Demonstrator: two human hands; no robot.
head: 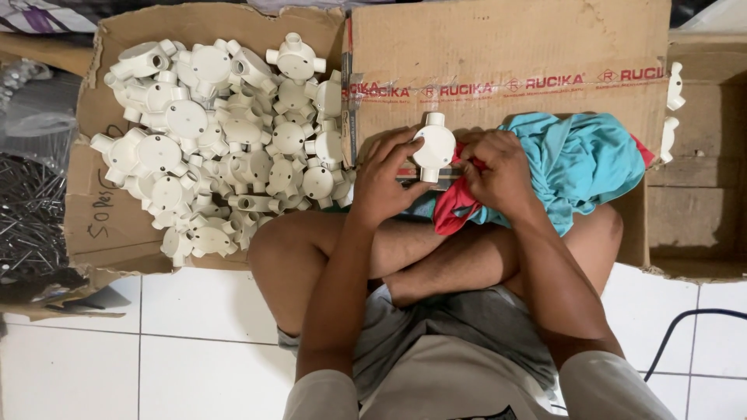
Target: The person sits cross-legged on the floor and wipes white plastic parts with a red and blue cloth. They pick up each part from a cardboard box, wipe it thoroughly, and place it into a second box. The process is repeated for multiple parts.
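Observation:
I sit cross-legged on the floor. My left hand and my right hand together hold a round white plastic junction box with short pipe outlets, over my lap. The left fingers grip its left side, the right fingers touch its right side. A teal and red cloth lies bunched under and to the right of my right hand. To the left, a heap of the same white junction boxes lies on flattened cardboard.
A brown cardboard box flap with red-printed tape stands behind my hands. Two more white fittings sit at its right edge. A dark mass of metal parts lies far left. A black cable crosses the white tiles at right.

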